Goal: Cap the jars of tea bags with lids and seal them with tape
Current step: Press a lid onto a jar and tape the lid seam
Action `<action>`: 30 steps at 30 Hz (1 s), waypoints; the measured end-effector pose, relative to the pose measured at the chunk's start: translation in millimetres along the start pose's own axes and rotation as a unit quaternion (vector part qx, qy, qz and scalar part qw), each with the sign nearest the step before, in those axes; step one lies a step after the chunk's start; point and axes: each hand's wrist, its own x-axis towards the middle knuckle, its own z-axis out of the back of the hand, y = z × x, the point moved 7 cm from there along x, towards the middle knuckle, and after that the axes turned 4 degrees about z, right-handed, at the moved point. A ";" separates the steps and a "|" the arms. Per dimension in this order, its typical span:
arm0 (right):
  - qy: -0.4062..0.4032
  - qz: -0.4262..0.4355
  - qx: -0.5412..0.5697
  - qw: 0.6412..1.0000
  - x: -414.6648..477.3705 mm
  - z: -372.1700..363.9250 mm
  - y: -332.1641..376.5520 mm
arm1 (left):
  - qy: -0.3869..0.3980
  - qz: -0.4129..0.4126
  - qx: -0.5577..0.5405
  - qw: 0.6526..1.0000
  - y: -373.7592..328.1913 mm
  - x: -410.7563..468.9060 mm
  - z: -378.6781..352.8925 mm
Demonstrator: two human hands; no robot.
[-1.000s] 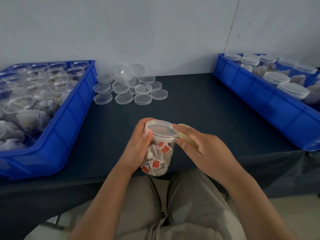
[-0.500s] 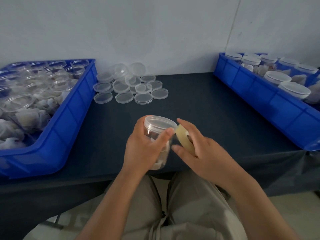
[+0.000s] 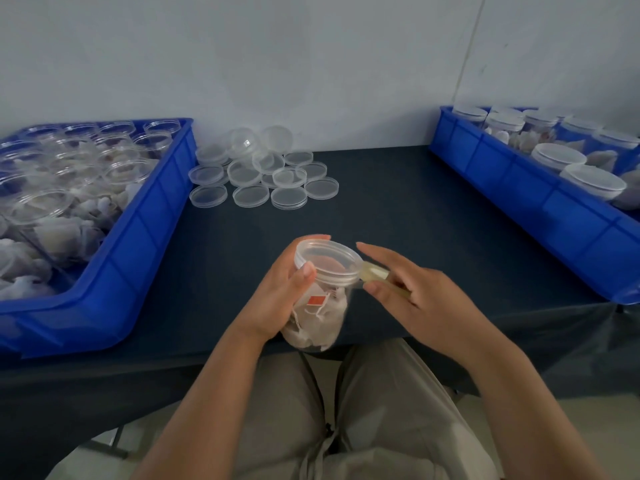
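Jar (image 3: 317, 306) of tea bags, lid (image 3: 329, 261) on, is above the counter's (image 3: 415, 209) near edge, gripped by the left hand (image 3: 277, 299). The right hand (image 3: 426, 306) holds a tape roll (image 3: 375, 273) against the lid's rim.

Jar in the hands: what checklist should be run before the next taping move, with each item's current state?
1. Lid seated on the jar: ok.
2. Left hand grips the jar body: ok.
3. Right hand holds the tape roll against the lid rim: ok.
4. Tape end stuck to the lid seam: cannot tell, blurred.
5. Tape wrapped all round: cannot tell, far side hidden.
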 end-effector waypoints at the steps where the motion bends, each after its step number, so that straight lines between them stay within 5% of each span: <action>1: -0.001 0.004 0.002 1.000 0.5 -2.1 2.9 | 0.001 0.007 -0.013 1.000 3.0 -0.1 -0.4; 6: -0.042 -0.007 -0.014 0.999 -2.2 -0.5 11.6 | -0.021 0.001 0.044 0.999 -0.2 0.0 4.4; 11: -0.092 -0.017 -0.058 0.994 -6.2 5.8 21.4 | -0.185 -0.034 0.124 0.974 -22.1 -17.3 13.2; 16: -0.101 -0.020 -0.071 0.992 -10.1 2.7 28.4 | -0.201 0.009 0.245 0.948 -25.1 -33.5 -17.9; 20: -0.113 -0.018 -0.076 0.991 -10.4 -3.5 32.5 | -0.236 -0.006 0.224 0.946 -27.7 -28.2 -11.6; 25: 0.003 -0.065 0.028 0.998 -7.7 -14.1 10.2 | -0.242 0.001 0.146 0.959 -24.2 -19.9 3.7; 30: 0.024 -0.031 0.021 0.999 -7.8 -4.5 8.2 | -0.179 0.004 0.115 0.977 -19.8 -12.0 13.9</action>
